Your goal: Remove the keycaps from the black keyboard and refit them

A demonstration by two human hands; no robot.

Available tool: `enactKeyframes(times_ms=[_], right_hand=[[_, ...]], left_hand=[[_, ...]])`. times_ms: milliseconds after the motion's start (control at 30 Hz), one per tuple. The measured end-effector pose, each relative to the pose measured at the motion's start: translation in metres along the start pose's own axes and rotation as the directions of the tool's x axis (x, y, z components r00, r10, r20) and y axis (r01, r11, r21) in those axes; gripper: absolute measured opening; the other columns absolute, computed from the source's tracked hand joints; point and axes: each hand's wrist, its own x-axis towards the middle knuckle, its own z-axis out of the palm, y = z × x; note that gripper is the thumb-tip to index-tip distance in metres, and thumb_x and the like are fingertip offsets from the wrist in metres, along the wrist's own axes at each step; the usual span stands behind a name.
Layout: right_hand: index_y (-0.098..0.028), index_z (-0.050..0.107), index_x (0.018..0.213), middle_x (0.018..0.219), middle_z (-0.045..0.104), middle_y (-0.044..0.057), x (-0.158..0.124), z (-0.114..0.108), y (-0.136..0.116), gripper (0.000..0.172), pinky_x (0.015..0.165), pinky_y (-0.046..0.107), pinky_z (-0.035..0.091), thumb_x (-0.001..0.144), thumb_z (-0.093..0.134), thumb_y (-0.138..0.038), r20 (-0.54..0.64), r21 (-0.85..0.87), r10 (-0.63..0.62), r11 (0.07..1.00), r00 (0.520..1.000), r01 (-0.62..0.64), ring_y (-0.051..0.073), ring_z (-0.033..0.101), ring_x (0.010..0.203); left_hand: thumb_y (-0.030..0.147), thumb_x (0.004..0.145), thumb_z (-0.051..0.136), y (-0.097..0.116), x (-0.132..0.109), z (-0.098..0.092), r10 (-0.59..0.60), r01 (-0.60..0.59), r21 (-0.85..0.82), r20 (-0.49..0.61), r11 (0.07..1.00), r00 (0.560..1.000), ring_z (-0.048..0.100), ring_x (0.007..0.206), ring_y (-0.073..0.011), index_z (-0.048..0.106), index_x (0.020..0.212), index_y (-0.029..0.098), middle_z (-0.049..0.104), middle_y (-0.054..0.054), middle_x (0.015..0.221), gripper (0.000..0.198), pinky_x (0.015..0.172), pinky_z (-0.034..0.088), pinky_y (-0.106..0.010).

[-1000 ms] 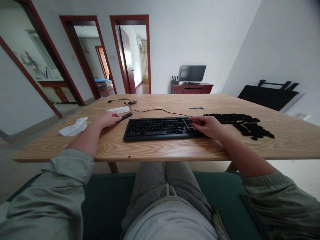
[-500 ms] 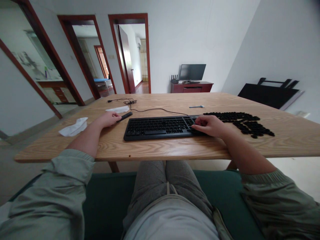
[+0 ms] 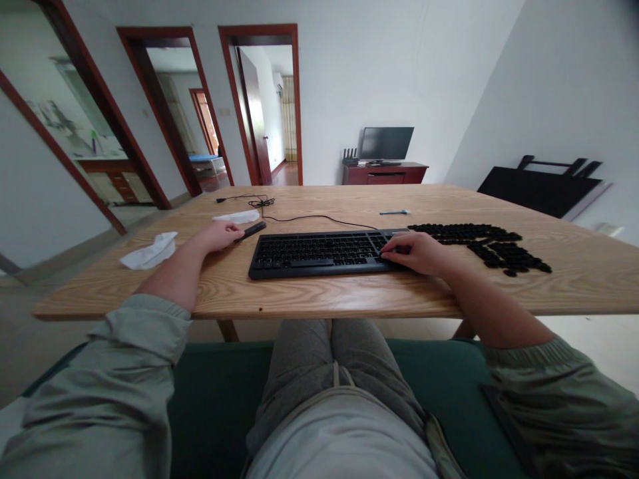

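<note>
A black keyboard [image 3: 319, 255] lies at the middle of the oak table [image 3: 319, 299], and several of its keys look to be in place. My right hand [image 3: 417, 253] rests on the keyboard's right end, its fingers curled over the keys. Whether those fingers pinch a keycap is hidden. To the right lies a dense spread of black keycaps [image 3: 482, 245]. My left hand [image 3: 217, 235] is left of the keyboard, its fingertips gripping the end of a slim black stick-shaped tool [image 3: 253, 230].
A crumpled white tissue [image 3: 150, 251] and a white paper strip [image 3: 237, 216] lie left on the table. Behind them runs a thin black cable [image 3: 299, 217]. A small blue-and-white stick [image 3: 394, 212] lies further back. The table's near edge runs close to my lap.
My right hand's fingers have slid down and slightly across the keyboard's right end. The left hand and black tool stay nearly still, and the view has shifted slightly.
</note>
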Motion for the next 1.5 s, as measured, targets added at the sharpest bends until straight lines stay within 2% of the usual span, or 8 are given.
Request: enactKeyframes(times_ms=[200, 400, 567, 767, 1133, 1500], right_hand=[[-0.022, 0.078, 0.087, 0.087, 0.075, 0.007, -0.001, -0.001, -0.003, 0.024, 0.074, 0.033, 0.052, 0.084, 0.063, -0.041, -0.006, -0.027, 0.043, 0.999, 0.999, -0.043, 0.02, 0.067, 0.078], [-0.022, 0.079, 0.095, 0.095, 0.075, 0.007, -0.003, -0.003, 0.003, 0.025, 0.075, 0.034, 0.055, 0.084, 0.059, -0.032, 0.027, 0.006, -0.005, 1.0, 1.0, 0.004, 0.02, 0.069, 0.079], [-0.023, 0.078, 0.094, 0.103, 0.076, 0.006, -0.003, -0.002, 0.004, 0.024, 0.087, 0.037, 0.055, 0.084, 0.059, -0.033, 0.019, 0.002, 0.001, 1.0, 1.0, -0.001, 0.023, 0.07, 0.091], [-0.023, 0.078, 0.094, 0.085, 0.076, 0.004, -0.004, -0.002, 0.002, 0.023, 0.07, 0.033, 0.056, 0.083, 0.061, -0.033, 0.008, -0.028, 0.126, 0.992, 0.992, -0.125, 0.02, 0.069, 0.071], [-0.023, 0.077, 0.09, 0.097, 0.076, 0.005, -0.004, -0.001, 0.005, 0.02, 0.081, 0.035, 0.055, 0.083, 0.059, -0.031, 0.01, -0.023, -0.013, 1.0, 1.0, 0.014, 0.021, 0.07, 0.085], [-0.023, 0.077, 0.09, 0.09, 0.076, 0.004, -0.004, -0.001, 0.004, 0.021, 0.071, 0.031, 0.054, 0.083, 0.059, -0.032, -0.001, -0.001, 0.031, 1.0, 1.0, -0.031, 0.019, 0.069, 0.076]], left_hand=[[0.057, 0.075, 0.06, 0.0, -0.001, 0.0, 0.023, -0.022, 0.027, -0.013, 0.999, 1.0, 0.049, 0.05, -0.015, 0.068, 0.092, 0.018, 0.058, -0.002, 0.06, 0.043, 0.046, 0.032, -0.027], [0.059, 0.07, 0.06, 0.003, -0.004, -0.001, 0.013, -0.013, 0.025, -0.019, 1.0, 1.0, 0.05, 0.049, -0.0162, 0.07, 0.093, 0.02, 0.059, -0.002, 0.061, 0.046, 0.045, 0.031, -0.027], [0.058, 0.07, 0.06, 0.006, -0.005, -0.001, 0.006, -0.006, 0.032, -0.011, 0.999, 1.0, 0.048, 0.047, -0.0157, 0.07, 0.094, 0.02, 0.058, -0.002, 0.059, 0.045, 0.045, 0.03, -0.027], [0.059, 0.069, 0.063, 0.008, -0.007, -0.001, -0.025, 0.025, 0.004, -0.023, 1.0, 0.999, 0.048, 0.048, -0.0148, 0.069, 0.093, 0.02, 0.058, -0.002, 0.06, 0.047, 0.046, 0.029, -0.027], [0.058, 0.07, 0.063, 0.013, -0.011, -0.003, -0.015, 0.015, 0.016, -0.018, 1.0, 1.0, 0.047, 0.047, -0.0146, 0.07, 0.093, 0.019, 0.058, -0.003, 0.059, 0.046, 0.047, 0.028, -0.027], [0.054, 0.075, 0.061, 0.021, -0.018, -0.003, -0.048, 0.048, 0.009, -0.006, 0.999, 0.999, 0.044, 0.045, -0.0134, 0.067, 0.096, 0.019, 0.053, 0.0, 0.057, 0.042, 0.043, 0.029, -0.025]])
